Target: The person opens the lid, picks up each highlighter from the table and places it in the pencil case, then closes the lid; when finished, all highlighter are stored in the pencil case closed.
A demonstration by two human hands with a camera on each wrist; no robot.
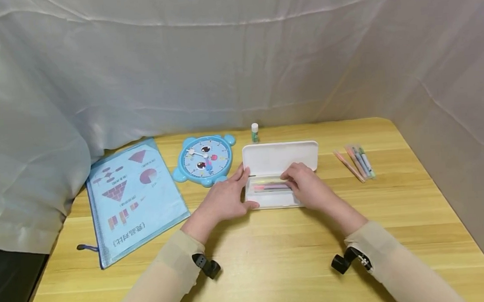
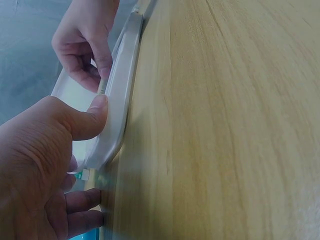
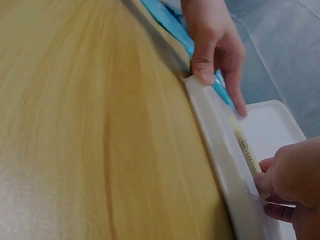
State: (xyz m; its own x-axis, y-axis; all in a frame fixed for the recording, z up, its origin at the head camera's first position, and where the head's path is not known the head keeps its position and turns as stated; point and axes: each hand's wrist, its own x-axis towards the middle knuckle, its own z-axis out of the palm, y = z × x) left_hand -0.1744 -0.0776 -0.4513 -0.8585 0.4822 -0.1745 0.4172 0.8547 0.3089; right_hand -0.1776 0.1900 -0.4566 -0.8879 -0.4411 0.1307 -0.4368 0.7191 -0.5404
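Left hand (image 1: 227,198): is gripping the white case (image 1: 272,200) by its left end.
Right hand (image 1: 309,188): is pinching one pale yellow pen (image 3: 245,146).
Other pens (image 1: 270,186): are lying inside the case.

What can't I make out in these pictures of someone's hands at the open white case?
- Head view: the right ends of the slim pastel pens inside the white rectangular pencil case, covered by the right hand.
- Head view: any lettering on the small green tube with a white cap, too small.
- Left wrist view: most of the case's inside, behind its front wall and both hands.
- Right wrist view: the pale yellow pen's near end, behind the right hand.
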